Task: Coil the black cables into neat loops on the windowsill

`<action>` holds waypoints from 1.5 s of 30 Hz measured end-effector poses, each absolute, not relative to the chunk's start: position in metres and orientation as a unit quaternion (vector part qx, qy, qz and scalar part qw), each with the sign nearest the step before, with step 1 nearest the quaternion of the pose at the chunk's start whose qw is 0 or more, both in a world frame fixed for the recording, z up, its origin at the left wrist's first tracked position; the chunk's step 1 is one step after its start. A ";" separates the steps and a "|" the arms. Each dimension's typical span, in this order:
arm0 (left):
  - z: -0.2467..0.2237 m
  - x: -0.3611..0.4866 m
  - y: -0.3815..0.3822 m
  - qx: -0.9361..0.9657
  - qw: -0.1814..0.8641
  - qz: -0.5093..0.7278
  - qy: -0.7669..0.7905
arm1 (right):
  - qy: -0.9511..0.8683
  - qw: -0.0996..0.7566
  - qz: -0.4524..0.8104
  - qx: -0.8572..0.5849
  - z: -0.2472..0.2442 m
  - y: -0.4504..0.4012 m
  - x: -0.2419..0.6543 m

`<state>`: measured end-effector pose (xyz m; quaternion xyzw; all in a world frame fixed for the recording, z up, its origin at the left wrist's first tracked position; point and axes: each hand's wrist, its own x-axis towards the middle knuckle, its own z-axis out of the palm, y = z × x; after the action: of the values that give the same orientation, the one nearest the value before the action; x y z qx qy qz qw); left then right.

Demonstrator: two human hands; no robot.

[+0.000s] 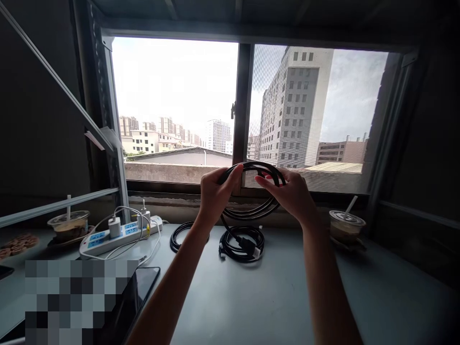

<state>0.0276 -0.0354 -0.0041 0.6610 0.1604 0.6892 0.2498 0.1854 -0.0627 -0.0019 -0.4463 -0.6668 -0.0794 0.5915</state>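
Note:
Both hands hold up a coiled black cable [251,214] above the table, in front of the window. My left hand [220,188] grips the coil's left side, its thumb along the top of the loops. On the right side, my right hand [290,189] is closed round the loops, with the thumb pointing inward. One end of the cable hangs down to a black plug [247,246] with a white tip. Below lies another coiled black cable [227,239] on the table. A further black coil [176,237] sits to its left, partly hidden by my left forearm.
A white power strip [125,235] with chargers and white cords stands at the left. Lidded drink cups stand at the left [70,225] and right [347,225]. A dark tablet [147,282] lies front left, partly blurred out. Metal frame posts [120,177] flank the window.

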 end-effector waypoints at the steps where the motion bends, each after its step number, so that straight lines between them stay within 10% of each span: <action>1: -0.004 0.027 -0.036 0.655 0.251 0.696 0.154 | -0.659 0.597 -0.087 -0.450 -0.002 -0.064 0.185; 25: -0.011 0.035 -0.030 0.621 0.269 0.724 0.130 | -0.768 0.513 0.175 -0.342 0.003 -0.105 0.181; 45: -0.008 0.015 0.000 0.528 0.609 0.564 0.180 | -0.694 0.531 -0.183 -0.451 -0.017 -0.029 0.176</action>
<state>0.0148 0.0000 -0.0076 0.5280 0.1798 0.5640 0.6089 0.1759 -0.0289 -0.0172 -0.4513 -0.6937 -0.1830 0.5307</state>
